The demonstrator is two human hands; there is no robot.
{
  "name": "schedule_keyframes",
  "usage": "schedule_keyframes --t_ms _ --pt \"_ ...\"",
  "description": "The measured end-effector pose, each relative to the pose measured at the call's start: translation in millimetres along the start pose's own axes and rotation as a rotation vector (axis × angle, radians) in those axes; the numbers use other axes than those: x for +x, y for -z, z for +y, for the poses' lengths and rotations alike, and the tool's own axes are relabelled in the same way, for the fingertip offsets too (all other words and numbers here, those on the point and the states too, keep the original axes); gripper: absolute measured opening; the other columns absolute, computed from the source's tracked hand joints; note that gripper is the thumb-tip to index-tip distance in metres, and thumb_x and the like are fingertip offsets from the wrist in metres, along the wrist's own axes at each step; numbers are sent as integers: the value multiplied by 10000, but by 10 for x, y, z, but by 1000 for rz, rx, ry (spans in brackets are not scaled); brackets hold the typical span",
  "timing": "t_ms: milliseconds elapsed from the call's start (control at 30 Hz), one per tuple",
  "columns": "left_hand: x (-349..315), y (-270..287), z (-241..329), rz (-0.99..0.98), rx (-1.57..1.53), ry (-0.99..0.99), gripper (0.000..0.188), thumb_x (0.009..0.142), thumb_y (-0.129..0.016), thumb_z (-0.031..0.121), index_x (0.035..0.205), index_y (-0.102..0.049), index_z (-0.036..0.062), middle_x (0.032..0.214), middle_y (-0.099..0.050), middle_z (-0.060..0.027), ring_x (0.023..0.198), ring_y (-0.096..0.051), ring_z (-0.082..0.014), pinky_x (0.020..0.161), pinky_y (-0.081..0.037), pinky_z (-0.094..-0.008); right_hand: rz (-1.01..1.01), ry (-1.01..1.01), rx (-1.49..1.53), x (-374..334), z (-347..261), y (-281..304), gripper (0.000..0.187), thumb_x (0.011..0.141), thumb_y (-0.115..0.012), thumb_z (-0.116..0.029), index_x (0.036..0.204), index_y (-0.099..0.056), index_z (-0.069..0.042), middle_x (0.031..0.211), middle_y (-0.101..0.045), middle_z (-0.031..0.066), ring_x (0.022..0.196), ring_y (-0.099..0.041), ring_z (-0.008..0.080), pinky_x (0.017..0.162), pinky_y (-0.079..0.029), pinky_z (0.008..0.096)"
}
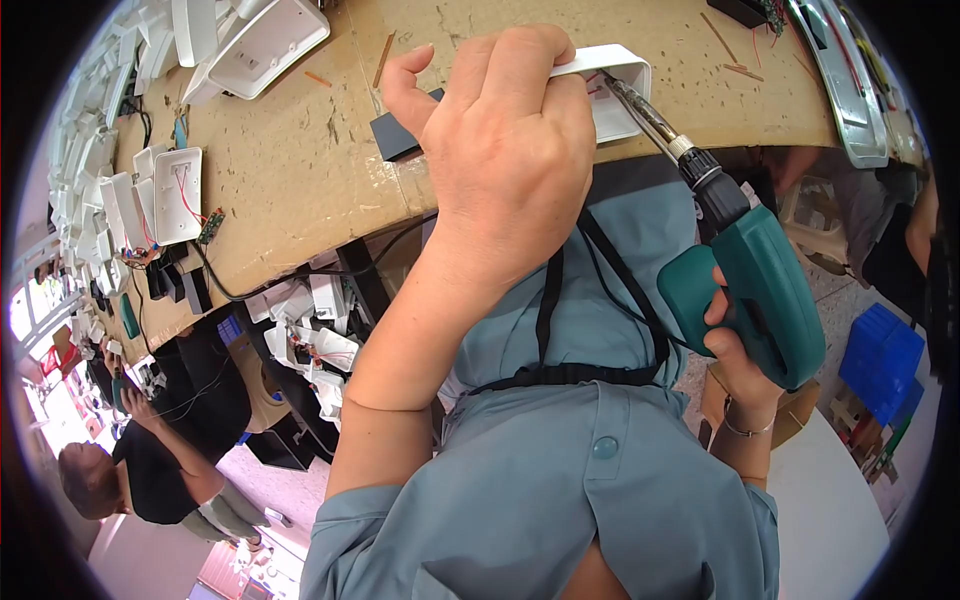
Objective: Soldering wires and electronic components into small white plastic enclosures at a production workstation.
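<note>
My left hand (515,150) grips a white plastic casing (618,120) at the table's near edge. Its fingers curl over the casing's upper wall, while the thumb sticks out to the left. Inside the casing a bit of red wire shows. In my right hand (738,360) is a green soldering gun (775,290) with a black collar and a long metal barrel. The gun's tip reaches into the casing's open side; whether it touches anything there I cannot tell. A dark rectangular block (397,138) lies on the table, partly behind my left hand.
White casings (265,50) pile up along the table's (300,180) left side, one with red wires and a small green circuit board (211,226). A black cable (330,270) hangs along the near edge. A metallic tray (850,100) lies far right. Another person (160,450) works at left.
</note>
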State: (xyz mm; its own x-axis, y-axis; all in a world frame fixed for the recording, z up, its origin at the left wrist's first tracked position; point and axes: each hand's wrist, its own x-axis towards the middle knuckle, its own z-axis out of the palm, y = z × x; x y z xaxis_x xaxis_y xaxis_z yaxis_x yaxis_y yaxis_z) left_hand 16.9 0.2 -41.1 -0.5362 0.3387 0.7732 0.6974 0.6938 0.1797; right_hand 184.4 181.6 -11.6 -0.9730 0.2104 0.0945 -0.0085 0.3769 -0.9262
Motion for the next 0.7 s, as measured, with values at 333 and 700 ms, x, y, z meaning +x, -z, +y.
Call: schedule_keyframes --t_ms 333,700 --pt "-8 38 0 -86 26 24 25 668 -657 63 678 -636 74 872 -568 8 753 -535 -166 868 -264 -431 -21 14 -53 -11 0 44 563 702 -784 -261 1077 -563 95 748 -596 35 664 -552 121 642 -450 246" --pt "-1 56 8 -104 38 29 20 674 -652 64 680 -634 71 877 -570 7 767 -537 -167 870 -263 -432 0 12 -7 -59 26 59 593 690 -795 -180 1141 -521 91 778 -622 45 719 -576 123 692 -466 246"
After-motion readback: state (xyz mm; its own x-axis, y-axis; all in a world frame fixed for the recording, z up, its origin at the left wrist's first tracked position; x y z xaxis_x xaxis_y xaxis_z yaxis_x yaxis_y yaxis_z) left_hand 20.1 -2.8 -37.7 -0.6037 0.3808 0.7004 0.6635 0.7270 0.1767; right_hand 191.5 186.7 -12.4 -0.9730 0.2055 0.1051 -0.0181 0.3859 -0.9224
